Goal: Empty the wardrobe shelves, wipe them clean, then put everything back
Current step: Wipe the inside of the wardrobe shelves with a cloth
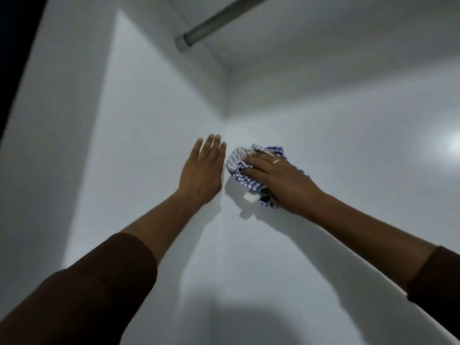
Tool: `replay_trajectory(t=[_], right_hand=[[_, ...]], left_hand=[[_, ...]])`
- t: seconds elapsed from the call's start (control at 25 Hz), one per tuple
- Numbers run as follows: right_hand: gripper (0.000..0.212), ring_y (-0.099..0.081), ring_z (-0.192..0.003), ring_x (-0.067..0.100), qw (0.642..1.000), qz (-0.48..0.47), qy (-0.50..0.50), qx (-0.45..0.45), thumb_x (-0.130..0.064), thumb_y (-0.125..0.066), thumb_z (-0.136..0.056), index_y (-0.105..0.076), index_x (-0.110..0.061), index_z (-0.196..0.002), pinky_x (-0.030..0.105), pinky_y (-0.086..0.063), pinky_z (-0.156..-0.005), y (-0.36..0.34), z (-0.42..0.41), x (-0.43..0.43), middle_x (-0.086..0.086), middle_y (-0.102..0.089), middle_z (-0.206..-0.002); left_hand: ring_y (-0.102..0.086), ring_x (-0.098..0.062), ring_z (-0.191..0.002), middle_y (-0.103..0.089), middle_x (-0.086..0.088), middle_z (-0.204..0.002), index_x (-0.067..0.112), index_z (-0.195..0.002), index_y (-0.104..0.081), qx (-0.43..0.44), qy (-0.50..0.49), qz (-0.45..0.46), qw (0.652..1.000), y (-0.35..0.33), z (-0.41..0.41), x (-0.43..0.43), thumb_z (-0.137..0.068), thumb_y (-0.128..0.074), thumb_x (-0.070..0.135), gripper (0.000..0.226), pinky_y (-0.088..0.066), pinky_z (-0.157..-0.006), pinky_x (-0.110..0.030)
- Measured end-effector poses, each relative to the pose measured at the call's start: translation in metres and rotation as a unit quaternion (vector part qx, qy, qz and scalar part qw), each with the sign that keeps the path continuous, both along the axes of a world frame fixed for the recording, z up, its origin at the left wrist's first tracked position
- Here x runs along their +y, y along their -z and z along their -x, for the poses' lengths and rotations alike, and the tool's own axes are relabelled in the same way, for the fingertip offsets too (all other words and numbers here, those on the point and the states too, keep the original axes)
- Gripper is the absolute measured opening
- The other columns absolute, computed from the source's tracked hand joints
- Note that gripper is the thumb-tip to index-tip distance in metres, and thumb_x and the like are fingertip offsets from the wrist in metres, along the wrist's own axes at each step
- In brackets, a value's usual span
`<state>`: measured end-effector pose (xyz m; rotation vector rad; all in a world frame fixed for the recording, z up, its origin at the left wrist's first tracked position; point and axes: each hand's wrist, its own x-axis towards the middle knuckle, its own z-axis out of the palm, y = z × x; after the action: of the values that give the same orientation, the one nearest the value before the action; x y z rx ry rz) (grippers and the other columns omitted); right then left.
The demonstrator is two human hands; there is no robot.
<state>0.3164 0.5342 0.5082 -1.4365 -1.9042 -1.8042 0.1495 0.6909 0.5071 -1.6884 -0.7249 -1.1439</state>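
Wiping inside the white wardrobe

Right hand presses a bunched checked cloth against the panel; left hand, at nine o'clock, lies flat, fingers straight.

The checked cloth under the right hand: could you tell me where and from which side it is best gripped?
Grip the checked cloth at its bunched left end, coming from the left; that part bulges free beyond the right hand, which covers the rest against the wardrobe panel.
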Motion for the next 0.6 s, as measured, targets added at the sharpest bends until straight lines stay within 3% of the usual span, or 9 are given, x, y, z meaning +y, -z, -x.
replay_trajectory(t=[0.16, 0.32, 0.4, 0.48, 0.6], right_hand=[[0.063, -0.037, -0.143, 0.031, 0.998, -0.057, 0.000, 0.022, -0.007, -0.070, -0.083, -0.054, -0.016, -0.143, 0.045, -0.034, -0.116, -0.133, 0.005, -0.009, 0.009, -0.044, -0.153], [0.055, -0.044, -0.137, 0.033, 0.993, -0.110, -0.005, 0.030, -0.021, -0.069, -0.086, -0.056, -0.018, -0.139, 0.043, -0.042, -0.108, -0.203, -0.005, -0.007, 0.009, -0.047, -0.149], [0.059, -0.040, -0.142, 0.030, 0.991, -0.122, 0.007, 0.061, -0.031, -0.070, -0.088, -0.052, -0.021, -0.143, 0.041, -0.038, -0.112, -0.235, -0.023, -0.007, 0.007, -0.042, -0.155], [0.059, -0.035, -0.145, 0.033, 0.971, -0.202, 0.021, 0.123, -0.027, -0.064, -0.089, -0.050, -0.014, -0.145, 0.042, -0.030, -0.117, -0.263, -0.047, -0.014, 0.012, -0.041, -0.155], [0.066, -0.040, -0.135, 0.047, 0.928, -0.332, 0.054, 0.163, -0.034, -0.037, -0.081, -0.055, -0.001, -0.136, 0.053, -0.034, -0.111, -0.272, -0.078, -0.003, 0.025, -0.047, -0.145]], left_hand=[[-0.004, -0.031, -0.156, -0.007, -0.015, -0.169, 0.006, -0.160, -0.009, -0.043, 0.017, -0.026, 0.999, -0.096, -0.006, 0.001, -0.105, -0.030, 0.021, 0.061, -0.004, -0.127, -0.046], [-0.004, -0.030, -0.156, -0.007, -0.015, -0.169, 0.006, -0.161, -0.005, -0.058, 0.012, -0.003, 0.998, -0.150, -0.012, 0.017, -0.106, -0.029, 0.021, 0.062, -0.001, -0.125, -0.044], [-0.003, -0.031, -0.156, -0.006, -0.017, -0.168, 0.005, -0.160, -0.003, -0.085, 0.006, -0.005, 0.996, -0.169, -0.017, 0.025, -0.107, -0.028, 0.022, 0.062, 0.003, -0.125, -0.043], [-0.003, -0.032, -0.156, -0.007, -0.020, -0.167, 0.003, -0.160, -0.003, -0.087, 0.008, -0.014, 0.996, -0.181, -0.021, 0.036, -0.109, -0.025, 0.027, 0.061, 0.005, -0.125, -0.044], [-0.005, -0.035, -0.155, -0.007, -0.026, -0.166, -0.002, -0.159, -0.002, -0.079, -0.076, -0.046, 0.993, -0.176, -0.037, 0.057, -0.109, -0.026, 0.031, 0.064, 0.005, -0.125, -0.048]])
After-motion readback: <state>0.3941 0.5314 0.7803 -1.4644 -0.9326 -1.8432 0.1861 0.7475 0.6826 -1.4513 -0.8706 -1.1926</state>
